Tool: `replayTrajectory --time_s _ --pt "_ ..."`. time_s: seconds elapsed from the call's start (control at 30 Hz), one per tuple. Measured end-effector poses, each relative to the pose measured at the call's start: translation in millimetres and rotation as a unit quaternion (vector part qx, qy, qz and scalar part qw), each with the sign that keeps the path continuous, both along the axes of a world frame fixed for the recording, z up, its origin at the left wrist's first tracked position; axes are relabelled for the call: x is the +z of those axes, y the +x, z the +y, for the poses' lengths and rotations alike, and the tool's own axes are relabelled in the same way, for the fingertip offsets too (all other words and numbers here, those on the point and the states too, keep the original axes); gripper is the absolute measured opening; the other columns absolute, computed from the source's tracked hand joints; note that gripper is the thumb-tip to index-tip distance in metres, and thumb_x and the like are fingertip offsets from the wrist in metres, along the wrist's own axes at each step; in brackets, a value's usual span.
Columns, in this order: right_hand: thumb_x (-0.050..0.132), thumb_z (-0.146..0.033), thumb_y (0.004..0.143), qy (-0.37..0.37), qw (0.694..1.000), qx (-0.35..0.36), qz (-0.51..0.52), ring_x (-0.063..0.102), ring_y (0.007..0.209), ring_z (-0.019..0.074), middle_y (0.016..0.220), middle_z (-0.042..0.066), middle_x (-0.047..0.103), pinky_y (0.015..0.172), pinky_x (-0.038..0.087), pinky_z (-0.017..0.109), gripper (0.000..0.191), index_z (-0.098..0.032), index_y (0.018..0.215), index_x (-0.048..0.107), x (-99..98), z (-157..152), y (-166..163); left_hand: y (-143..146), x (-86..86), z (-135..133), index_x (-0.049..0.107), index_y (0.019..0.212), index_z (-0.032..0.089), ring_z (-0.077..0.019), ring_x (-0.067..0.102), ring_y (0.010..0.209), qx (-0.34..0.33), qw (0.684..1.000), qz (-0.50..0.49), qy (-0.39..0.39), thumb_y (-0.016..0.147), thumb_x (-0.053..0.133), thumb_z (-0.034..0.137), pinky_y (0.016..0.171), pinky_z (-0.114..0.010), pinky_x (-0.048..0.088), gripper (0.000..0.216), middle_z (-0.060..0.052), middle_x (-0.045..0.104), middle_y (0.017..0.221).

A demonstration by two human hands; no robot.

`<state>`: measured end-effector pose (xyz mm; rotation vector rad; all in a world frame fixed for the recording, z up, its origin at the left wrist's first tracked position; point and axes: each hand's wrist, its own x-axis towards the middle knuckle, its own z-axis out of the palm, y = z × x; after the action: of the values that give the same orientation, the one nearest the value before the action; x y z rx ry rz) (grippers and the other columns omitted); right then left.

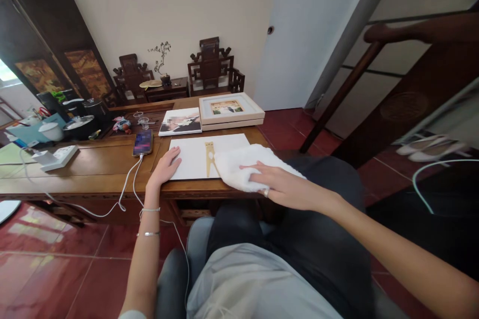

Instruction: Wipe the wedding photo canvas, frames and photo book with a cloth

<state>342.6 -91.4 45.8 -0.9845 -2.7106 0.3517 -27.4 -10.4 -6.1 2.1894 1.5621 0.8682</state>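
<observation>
A flat white panel with a dark lower edge lies near the table's front edge. My left hand rests on its left end, fingers stretched out and holding nothing. Across the panel's right part spreads a fluffy white towel, which hides what is beneath and hangs past the edge toward my leg. My right hand, with a ring on one finger, presses down on the towel with its fingers curled into the folds. A gold, two-legged shape shows on the panel just left of the towel.
Behind the panel are a photo print and stacked pale frames. A phone on a white cable lies to the left, near a power strip. Pots stand farther left. A wooden chair rises at right.
</observation>
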Motion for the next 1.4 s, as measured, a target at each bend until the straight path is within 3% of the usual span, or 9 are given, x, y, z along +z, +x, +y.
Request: replayTrajectory --time_s 0.1,0.3,0.4,0.57,0.9,1.0,1.1,1.3,1.4 --pt "0.043 -0.011 0.078 0.013 1.0 -0.019 -0.002 0.061 0.111 0.029 0.11 0.01 0.071 0.105 0.04 0.046 0.037 -0.023 0.101 0.069 -1.9 28.0 -8.3 -0.1 -0.1 0.1 0.058 0.136 0.019 -0.023 0.039 0.145 0.0 1.0 -0.001 0.002 0.092 0.048 0.041 0.124 -0.042 0.025 0.05 -0.007 0.05 0.151" --pt "0.041 -0.011 0.083 0.051 0.994 -0.095 0.026 0.06 0.116 0.0314 0.123 0.012 0.069 0.107 0.034 0.049 0.044 -0.017 0.117 0.067 -14.4 114.7 -47.6 -0.1 1.3 -0.6 0.059 0.135 0.019 -0.0231 0.04 0.145 -0.001 1.0 -0.002 0.006 0.091 0.048 0.042 0.124 -0.042 0.025 0.051 -0.007 0.05 0.15" --pt "0.038 -0.014 0.087 0.056 0.987 -0.14 0.05 0.059 0.117 0.0326 0.128 0.013 0.067 0.106 0.032 0.054 0.042 -0.017 0.117 0.066 -17.8 135.8 -61.2 0.3 2.4 -1.2 0.058 0.136 0.017 -0.0236 0.039 0.145 -0.001 1.0 0.002 0.001 0.091 0.048 0.043 0.124 -0.042 0.025 0.053 -0.009 0.049 0.151" --pt "0.038 -0.014 0.086 0.062 0.988 -0.136 0.048 0.057 0.12 0.0311 0.132 0.012 0.064 0.108 0.03 0.056 0.043 -0.018 0.12 0.064 -20.4 115.9 -60.4 0.3 1.0 -0.4 0.059 0.135 0.02 -0.0238 0.039 0.145 -0.003 1.0 -0.005 0.003 0.091 0.048 0.043 0.124 -0.043 0.025 0.051 -0.007 0.049 0.151" --pt "0.042 -0.013 0.078 -0.014 1.0 -0.024 0.014 0.067 0.093 0.026 0.095 0.007 0.073 0.113 0.032 0.049 0.031 -0.023 0.092 0.068 -5.1 16.8 -16.7 0.8 -2.9 0.5 0.058 0.136 0.019 -0.023 0.038 0.145 0.004 1.0 -0.002 0.0 0.091 0.048 0.04 0.124 -0.041 0.025 0.051 -0.007 0.049 0.151" --pt "0.042 -0.014 0.079 -0.04 0.999 0.001 0.027 0.067 0.083 0.0237 0.082 0.003 0.071 0.113 0.034 0.045 0.029 -0.023 0.088 0.068 -2.1 23.4 -10.3 1.0 -3.4 0.2 0.057 0.137 0.019 -0.0227 0.038 0.146 0.005 1.0 0.003 0.0 0.091 0.047 0.04 0.124 -0.041 0.025 0.051 -0.007 0.048 0.152" --pt "0.043 -0.015 0.08 -0.037 0.996 -0.032 0.071 0.067 0.091 0.0253 0.093 0.004 0.074 0.112 0.035 0.045 0.031 -0.022 0.093 0.07 -5.8 48.7 -18.8 1.3 -3.2 0.4 0.057 0.138 0.018 -0.0232 0.038 0.146 0.006 1.0 0.01 0.0 0.092 0.047 0.039 0.124 -0.042 0.025 0.052 -0.007 0.048 0.152" --pt "0.045 -0.026 0.091 -0.032 0.967 -0.165 0.192 0.06 0.118 0.0303 0.127 0.009 0.069 0.105 0.041 0.043 0.033 -0.019 0.113 0.069 -11.6 105.5 -76.5 1.3 -1.1 0.4 0.055 0.139 0.015 -0.023 0.037 0.146 0.004 1.0 0.013 -0.006 0.092 0.046 0.04 0.124 -0.039 0.024 0.054 -0.009 0.047 0.153" --pt "0.042 -0.021 0.091 -0.025 0.968 -0.189 0.161 0.056 0.125 0.0327 0.13 0.01 0.067 0.112 0.029 0.057 0.036 -0.019 0.117 0.067 -10.4 114.9 -108.2 1.3 0.2 0.2 0.055 0.139 0.013 -0.0236 0.037 0.146 0.003 1.0 0.015 -0.007 0.092 0.046 0.04 0.124 -0.039 0.024 0.055 -0.011 0.047 0.152"
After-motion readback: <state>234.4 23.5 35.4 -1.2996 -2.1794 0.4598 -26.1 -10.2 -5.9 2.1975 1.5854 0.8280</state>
